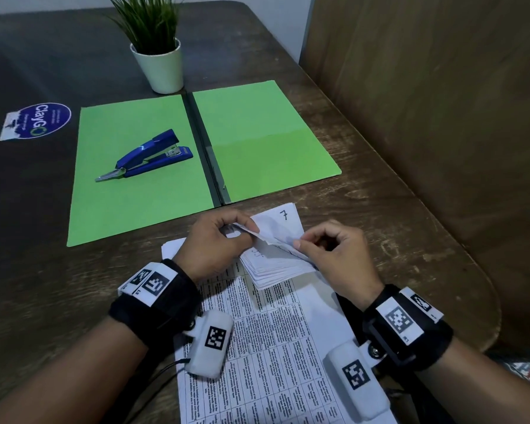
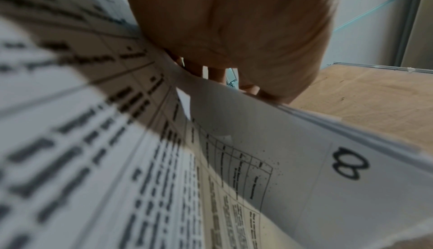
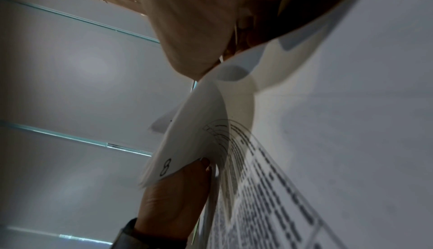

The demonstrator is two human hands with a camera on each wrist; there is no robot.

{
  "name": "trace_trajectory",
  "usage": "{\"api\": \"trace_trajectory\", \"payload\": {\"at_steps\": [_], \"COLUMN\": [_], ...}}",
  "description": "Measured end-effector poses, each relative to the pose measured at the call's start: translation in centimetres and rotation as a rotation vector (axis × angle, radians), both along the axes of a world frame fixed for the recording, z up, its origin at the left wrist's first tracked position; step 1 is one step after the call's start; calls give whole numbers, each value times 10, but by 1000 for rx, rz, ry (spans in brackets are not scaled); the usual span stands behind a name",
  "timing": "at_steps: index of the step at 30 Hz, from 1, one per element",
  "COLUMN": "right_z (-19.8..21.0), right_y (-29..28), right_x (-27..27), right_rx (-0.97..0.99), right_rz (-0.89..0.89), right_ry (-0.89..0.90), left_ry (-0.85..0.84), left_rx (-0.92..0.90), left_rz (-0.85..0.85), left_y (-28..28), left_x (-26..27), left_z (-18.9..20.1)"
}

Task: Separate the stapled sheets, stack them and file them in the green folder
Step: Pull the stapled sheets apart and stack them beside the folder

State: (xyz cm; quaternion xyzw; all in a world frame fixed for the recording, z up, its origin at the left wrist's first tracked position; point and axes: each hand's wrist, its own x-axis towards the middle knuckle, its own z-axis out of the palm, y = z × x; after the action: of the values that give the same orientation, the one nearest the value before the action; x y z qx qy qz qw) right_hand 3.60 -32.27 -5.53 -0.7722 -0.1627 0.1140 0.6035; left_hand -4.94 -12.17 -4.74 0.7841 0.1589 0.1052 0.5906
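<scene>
Pinching the far corner of the stapled sheets (image 1: 273,264) from both sides, I have my left hand (image 1: 218,240) curled on the left part of the bent corner and my right hand (image 1: 334,255) nipping its right edge between thumb and forefinger. The bundle lies on the wooden table (image 1: 380,209) right under my wrists, its corner lifted between my hands, a page marked 7 folded back beyond it. Farther off, the green folder (image 1: 257,123) lies open and flat, with a blue stapler (image 1: 153,154) on its left leaf.
</scene>
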Motion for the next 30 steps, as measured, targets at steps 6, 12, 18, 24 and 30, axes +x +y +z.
{"api": "trace_trajectory", "payload": {"at_steps": [6, 12, 18, 24, 30], "right_z": [1, -1, 0, -5, 6], "right_y": [0, -1, -1, -2, -3], "right_x": [1, 6, 1, 2, -6], "right_rx": [-31, -73, -83, -99, 36], "right_rz": [28, 43, 37, 84, 182], "right_ry": [-26, -46, -53, -91, -26], "left_ry": [18, 14, 0, -12, -13], "left_rx": [12, 14, -8, 1, -16], "left_rz": [4, 1, -5, -9, -17], "left_y": [1, 0, 0, 1, 3], "left_x": [0, 0, -1, 0, -1], "left_z": [0, 2, 1, 1, -2]}}
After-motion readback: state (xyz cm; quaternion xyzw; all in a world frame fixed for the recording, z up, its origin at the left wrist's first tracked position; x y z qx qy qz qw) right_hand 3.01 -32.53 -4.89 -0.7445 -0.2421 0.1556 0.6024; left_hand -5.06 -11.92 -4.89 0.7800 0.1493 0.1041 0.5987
